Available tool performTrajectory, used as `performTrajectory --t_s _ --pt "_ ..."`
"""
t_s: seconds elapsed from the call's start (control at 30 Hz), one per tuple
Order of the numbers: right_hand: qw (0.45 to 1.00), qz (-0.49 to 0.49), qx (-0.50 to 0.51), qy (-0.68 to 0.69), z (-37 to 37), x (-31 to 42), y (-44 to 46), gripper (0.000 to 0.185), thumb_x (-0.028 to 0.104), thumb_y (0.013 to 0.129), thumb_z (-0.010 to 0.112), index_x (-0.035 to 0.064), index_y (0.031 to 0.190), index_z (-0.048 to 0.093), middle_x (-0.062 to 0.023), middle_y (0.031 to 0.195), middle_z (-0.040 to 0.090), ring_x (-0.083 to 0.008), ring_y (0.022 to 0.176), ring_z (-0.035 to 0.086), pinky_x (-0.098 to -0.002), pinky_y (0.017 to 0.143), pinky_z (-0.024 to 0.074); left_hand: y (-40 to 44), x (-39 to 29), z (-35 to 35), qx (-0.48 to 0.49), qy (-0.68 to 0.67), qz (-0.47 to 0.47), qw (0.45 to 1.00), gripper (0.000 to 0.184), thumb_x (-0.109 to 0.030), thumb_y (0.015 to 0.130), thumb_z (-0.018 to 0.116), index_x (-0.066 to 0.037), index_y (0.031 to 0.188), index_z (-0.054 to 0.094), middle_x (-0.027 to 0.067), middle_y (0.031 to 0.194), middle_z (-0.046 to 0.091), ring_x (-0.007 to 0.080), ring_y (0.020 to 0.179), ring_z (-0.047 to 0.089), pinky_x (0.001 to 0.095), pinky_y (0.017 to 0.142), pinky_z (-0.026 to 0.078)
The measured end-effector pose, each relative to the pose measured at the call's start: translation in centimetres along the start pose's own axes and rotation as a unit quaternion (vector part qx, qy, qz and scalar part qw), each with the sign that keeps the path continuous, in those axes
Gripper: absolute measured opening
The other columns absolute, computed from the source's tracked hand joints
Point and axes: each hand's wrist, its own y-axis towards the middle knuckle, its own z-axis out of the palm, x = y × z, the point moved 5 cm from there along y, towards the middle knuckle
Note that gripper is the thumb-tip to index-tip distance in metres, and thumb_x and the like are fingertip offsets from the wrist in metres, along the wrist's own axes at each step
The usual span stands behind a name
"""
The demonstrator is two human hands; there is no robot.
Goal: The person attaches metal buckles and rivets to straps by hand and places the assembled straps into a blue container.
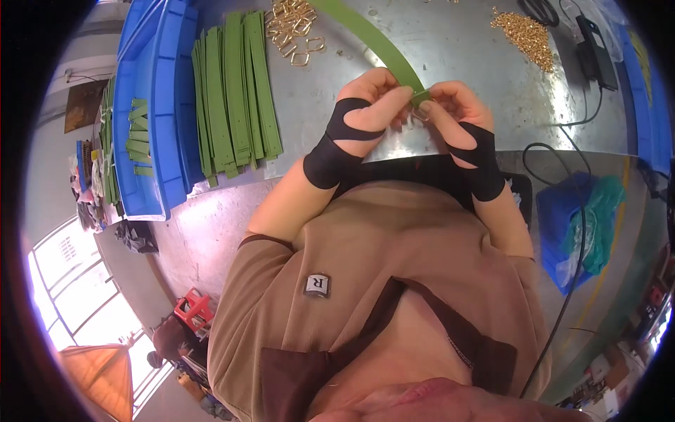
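Note:
A long green strap (380, 46) runs down from the top edge to my hands, its near end folded over. My left hand (369, 105), in a black wrist support, pinches the strap just before the fold. On the other side my right hand (460, 112), also wearing a black support, grips the folded end between thumb and fingers. A metal buckle (420, 114) shows partly at the fold; the fingers hide the rest. Both hands are above the front edge of the metal table (457, 42).
Green straps (235, 95) lie stacked at the left, beside blue bins (158, 105). Gold-coloured buckles (292, 32) are heaped behind my left hand. Small gold-coloured metal pieces (524, 39) are piled at the back right, near a black device (596, 53) with a cable.

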Motion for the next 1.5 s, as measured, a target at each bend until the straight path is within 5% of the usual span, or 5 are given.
performTrajectory --t_s 0.4,0.57,0.77,0.87,1.5 --pt "0.996 -0.075 0.01 0.044 0.3 -0.1 0.0 0.015 0.001 0.088 0.069 0.0009 0.103 0.064 -0.002 0.09 0.067 -0.0078 0.08 0.059 -0.0222 0.072 0.046 1.0 -0.9 -0.7 -0.017 -0.013 -0.011 1.0 0.013 -0.012 0.09 0.067 0.001 0.091 0.064 0.003 0.071 0.062 0.009 0.06 0.052 0.0232 0.056 0.04" --pt "0.957 -0.217 0.036 -0.192 -0.4 1.2 0.2 0.019 0.003 0.088 0.069 -0.0008 0.106 0.065 -0.0052 0.094 0.067 -0.0082 0.081 0.06 -0.0231 0.072 0.0473 0.7 -1.3 -0.2 -0.026 0.048 0.023 0.998 0.013 -0.01 0.09 0.066 0.003 0.091 0.064 0.0031 0.075 0.065 0.007 0.067 0.056 0.0217 0.06 0.042" --pt "0.988 0.075 0.131 -0.023 0.1 1.7 1.5 0.015 0.01 0.092 0.067 -0.0013 0.102 0.066 -0.0033 0.089 0.068 -0.0043 0.072 0.057 -0.02 0.064 0.0442 0.3 -1.7 0.0 -0.029 0.13 0.053 0.99 0.014 -0.011 0.088 0.068 0.003 0.091 0.065 0.0019 0.076 0.065 0.006 0.068 0.056 0.0218 0.059 0.042" --pt "0.989 0.073 0.124 -0.037 0.2 1.4 1.5 0.012 0.011 0.095 0.064 -0.0004 0.098 0.067 -0.0008 0.083 0.068 -0.0029 0.067 0.053 -0.0189 0.061 0.0414 0.2 -1.5 0.2 -0.059 0.146 0.072 0.985 0.012 -0.011 0.091 0.068 0.0 0.089 0.064 0.0008 0.068 0.059 0.0059 0.056 0.046 0.0216 0.052 0.033" --pt "0.998 -0.055 -0.031 0.004 0.2 -0.2 1.0 0.018 0.003 0.093 0.066 -0.0017 0.11 0.065 -0.0018 0.087 0.069 -0.0033 0.068 0.056 -0.0182 0.06 0.0425 2.0 0.9 -0.1 -0.055 -0.111 -0.006 0.992 0.012 -0.009 0.089 0.065 0.002 0.09 0.061 0.0046 0.071 0.061 0.0106 0.058 0.053 0.024 0.053 0.042"
